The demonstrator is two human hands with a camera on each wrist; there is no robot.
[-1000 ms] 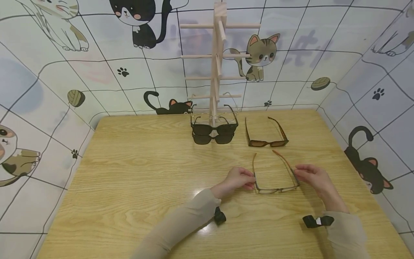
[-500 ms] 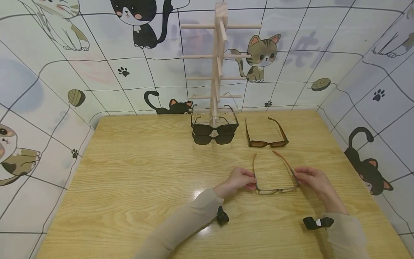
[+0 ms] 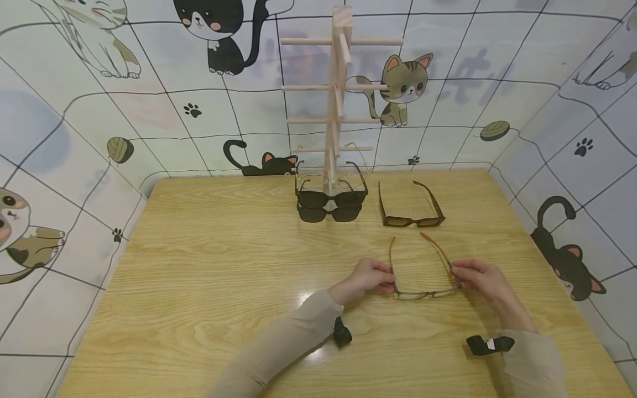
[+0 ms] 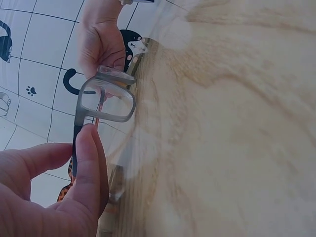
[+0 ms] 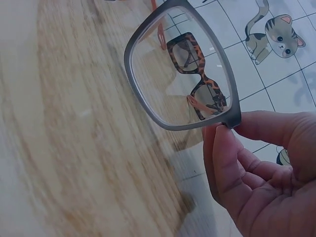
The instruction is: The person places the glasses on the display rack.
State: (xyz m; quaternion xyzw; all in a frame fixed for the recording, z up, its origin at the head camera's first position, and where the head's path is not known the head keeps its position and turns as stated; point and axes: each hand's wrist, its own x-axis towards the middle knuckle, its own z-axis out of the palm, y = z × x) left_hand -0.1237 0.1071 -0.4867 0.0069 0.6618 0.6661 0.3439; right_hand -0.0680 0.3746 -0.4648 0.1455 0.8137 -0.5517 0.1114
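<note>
Pale wood-grain table (image 3: 209, 249) here, white cat-print wall (image 3: 249, 105) behind the slim wooden peg stand (image 3: 332, 105); front-right of it, grey-framed, orange-tipped clear glasses (image 3: 424, 293), pinched at one side by the left hand (image 3: 368, 275), at the other by the right hand (image 3: 484, 279)!

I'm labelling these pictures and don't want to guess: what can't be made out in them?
Head view: the foot of the stand, hidden behind the dark glasses.
Head view: the pale purple marks, too blurred to read.
Left wrist view: part of one temple of the held glasses, covered by the left hand.
Right wrist view: the other lens of the held glasses, cut off by the top edge.
</note>
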